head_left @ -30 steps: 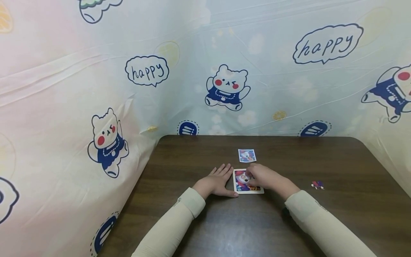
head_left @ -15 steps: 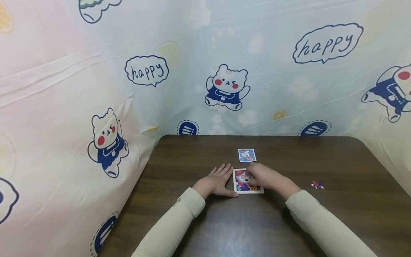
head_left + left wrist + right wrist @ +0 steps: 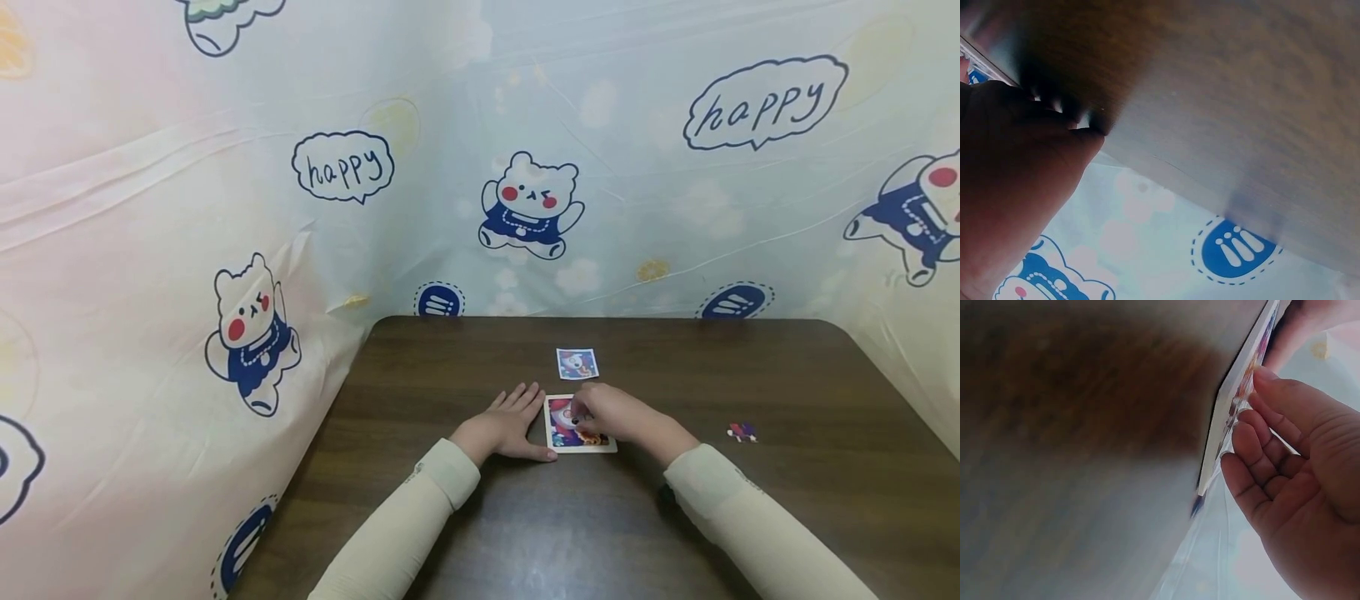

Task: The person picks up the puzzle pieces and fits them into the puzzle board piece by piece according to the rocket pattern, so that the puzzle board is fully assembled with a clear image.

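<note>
A jigsaw puzzle point(image 3: 561, 435) with a white border and a colourful cartoon picture lies on the table. My left hand point(image 3: 512, 425) rests flat at its left side, fingers spread, the thumb along the lower left corner. Over the puzzle's right half is my right hand point(image 3: 611, 412), its bent fingers and thumb meeting the picture. In the right wrist view, the right thumb tip reaches the puzzle point(image 3: 1235, 403) at its face. Whether a piece is pinched there is hidden. The left wrist view shows the left hand point(image 3: 1016, 162) dark, beside the puzzle's edge.
A small picture card point(image 3: 577, 364) with a similar cartoon lies behind the puzzle. Loose puzzle pieces point(image 3: 742, 432) lie together to the right of the right hand. The brown table point(image 3: 540, 533) meets a printed cloth point(image 3: 420, 225) at its back and left.
My right fingertips have shifted slightly on the puzzle and cover a little more of the face in its picture. My left hand has stayed in place.
</note>
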### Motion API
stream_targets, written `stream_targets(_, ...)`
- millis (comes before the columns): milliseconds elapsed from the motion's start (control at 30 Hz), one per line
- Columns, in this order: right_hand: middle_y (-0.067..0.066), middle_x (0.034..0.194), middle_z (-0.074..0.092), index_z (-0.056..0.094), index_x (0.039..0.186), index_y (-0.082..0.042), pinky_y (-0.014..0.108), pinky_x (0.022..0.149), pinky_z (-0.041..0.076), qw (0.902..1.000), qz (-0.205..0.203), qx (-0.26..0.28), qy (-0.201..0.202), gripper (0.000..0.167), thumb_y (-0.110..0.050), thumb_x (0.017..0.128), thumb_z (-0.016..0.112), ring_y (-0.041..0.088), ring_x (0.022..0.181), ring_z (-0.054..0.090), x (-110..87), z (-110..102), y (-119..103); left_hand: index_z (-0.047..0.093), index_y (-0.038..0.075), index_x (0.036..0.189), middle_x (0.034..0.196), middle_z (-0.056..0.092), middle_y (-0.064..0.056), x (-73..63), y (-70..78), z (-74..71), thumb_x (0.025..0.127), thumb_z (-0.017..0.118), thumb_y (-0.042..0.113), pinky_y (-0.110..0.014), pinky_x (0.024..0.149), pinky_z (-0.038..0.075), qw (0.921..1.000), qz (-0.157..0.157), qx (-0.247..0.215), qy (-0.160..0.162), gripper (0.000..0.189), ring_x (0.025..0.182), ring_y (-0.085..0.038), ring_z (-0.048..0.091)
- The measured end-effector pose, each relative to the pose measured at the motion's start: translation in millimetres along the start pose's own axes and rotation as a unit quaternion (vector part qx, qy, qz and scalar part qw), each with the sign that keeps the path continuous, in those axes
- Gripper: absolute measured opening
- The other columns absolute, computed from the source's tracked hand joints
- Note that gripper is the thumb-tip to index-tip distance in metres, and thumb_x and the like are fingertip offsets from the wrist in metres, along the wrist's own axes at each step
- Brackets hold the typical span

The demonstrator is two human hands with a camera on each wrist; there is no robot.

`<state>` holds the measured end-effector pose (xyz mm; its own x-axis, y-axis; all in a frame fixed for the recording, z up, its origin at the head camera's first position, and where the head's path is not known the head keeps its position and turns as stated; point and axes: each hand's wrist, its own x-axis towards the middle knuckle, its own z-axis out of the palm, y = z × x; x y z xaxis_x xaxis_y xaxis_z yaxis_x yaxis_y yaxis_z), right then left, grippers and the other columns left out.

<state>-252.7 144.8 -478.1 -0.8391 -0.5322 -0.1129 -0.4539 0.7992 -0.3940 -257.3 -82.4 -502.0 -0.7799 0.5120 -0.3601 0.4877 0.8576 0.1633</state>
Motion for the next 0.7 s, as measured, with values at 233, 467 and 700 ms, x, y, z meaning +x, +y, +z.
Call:
stream_targets(233,-0.003,0.087,0.059,0.073,0.098,-0.012,0.03,0.074,0.054,0.9999,-0.007,-0.007,-0.006,0.012,-0.015,0.087,0.078,0.011,0.076,0.055,1.6,-0.3,-2.5,0.007,0.025,0.161,0.166,-0.001,0.005,2.8,-1.8,1.4,0.071,0.053,0.089,-0.047,0.12,0.005,0.9999,0.001,-0.012,0.003,0.119,0.151,-0.017,-0.005)
stream_targets(467,-0.003,0.087,0.06,0.074,0.097,-0.012,0.031,0.076,0.055,1.0,-0.004,-0.005,-0.006,0.011,-0.013,0.087,0.078,0.011,0.076,0.056,3.1,-0.4,-3.3,0.006,0.023,0.161,0.166,-0.002,0.004,-1.0,0.8,-2.2,0.072,0.05,0.089,-0.045,0.121,0.004,1.0,-0.001,-0.008,-0.006,0.119,0.151,-0.017,-0.006)
stream_targets(700,-0.002,0.088,0.061,0.073,0.098,-0.01,0.032,0.075,0.055,0.9999,-0.01,-0.002,-0.002,0.014,-0.015,0.087,0.078,0.011,0.076,0.056,-0.6,-3.3,2.7,0.009,0.021,0.161,0.167,0.0,0.002,-4.3,4.1,-4.8,0.074,0.05,0.087,-0.045,0.12,0.005,1.0,-0.002,0.005,-0.001,0.117,0.152,-0.02,-0.003)
